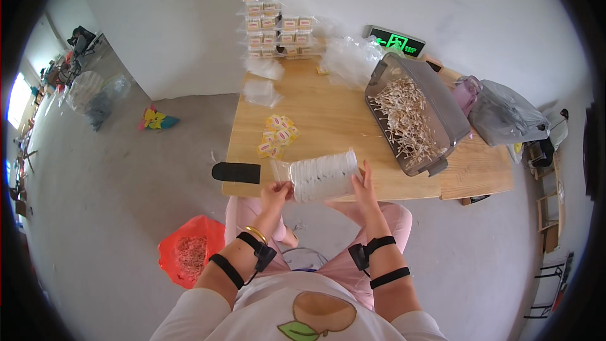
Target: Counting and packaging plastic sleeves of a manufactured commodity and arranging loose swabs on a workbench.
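Observation:
A stack of thin white round plastic pieces (323,177), wrapped in a clear plastic sleeve, lies on its side at the table's front edge. My left hand (276,196) is closed on the loose left end of the clear sleeve. At the stack's other end my right hand (365,186) has its fingers stretched out, and they rest against that end. Just left of the sleeve lies a black flat strip (237,173), overhanging the table's left edge. Behind it are several small yellow-and-white cards (278,136) in a loose pile.
A grey plastic bin (445,110) holds many cotton swabs (407,123) on the table's right. Packed clear boxes (260,9) are stacked at the back, beside crumpled clear bags (347,60). A red bag (170,246) of swabs sits on the floor at left.

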Available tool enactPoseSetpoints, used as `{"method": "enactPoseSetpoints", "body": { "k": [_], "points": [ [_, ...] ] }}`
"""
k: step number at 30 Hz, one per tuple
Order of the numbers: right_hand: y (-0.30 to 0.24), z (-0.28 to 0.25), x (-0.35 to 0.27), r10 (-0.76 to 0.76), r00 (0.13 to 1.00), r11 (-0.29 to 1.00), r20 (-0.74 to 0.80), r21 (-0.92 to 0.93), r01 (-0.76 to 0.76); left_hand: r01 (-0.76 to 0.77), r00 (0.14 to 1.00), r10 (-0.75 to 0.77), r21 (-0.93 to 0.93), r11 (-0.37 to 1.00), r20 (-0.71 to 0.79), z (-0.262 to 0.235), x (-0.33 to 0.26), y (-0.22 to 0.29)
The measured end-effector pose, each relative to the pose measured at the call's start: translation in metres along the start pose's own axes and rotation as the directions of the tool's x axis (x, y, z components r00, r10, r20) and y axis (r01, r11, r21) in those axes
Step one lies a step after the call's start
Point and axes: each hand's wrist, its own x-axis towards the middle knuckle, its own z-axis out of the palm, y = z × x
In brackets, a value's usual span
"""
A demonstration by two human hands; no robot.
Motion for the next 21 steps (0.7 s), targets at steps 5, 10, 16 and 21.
{"method": "enactPoseSetpoints", "body": {
  "k": [5, 10, 16, 21],
  "points": [
    [-0.013, -0.011, -0.016, 0.174, 0.977, 0.982, -0.121, -0.050, -0.181, 0.018, 0.999, -0.017, 0.021, 1.000, -0.041, 0.000, -0.007, -0.009],
    [0.010, -0.025, -0.052, 0.267, 0.952, 0.933, -0.152, -0.206, -0.295, -0.011, 0.990, 0.019, 0.057, 0.998, -0.138, 0.008, -0.009, -0.009],
    [-0.041, 0.003, -0.063, 0.560, 0.823, 0.791, 0.090, 0.237, -0.564, 0.057, 0.976, -0.071, -0.074, 0.996, -0.207, 0.001, -0.021, -0.006],
    [-0.034, 0.005, -0.045, 0.541, 0.826, 0.753, 0.159, 0.346, -0.560, 0.429, 0.895, -0.422, -0.025, 0.903, 0.142, -0.013, -0.013, -0.014]
  ]
}}
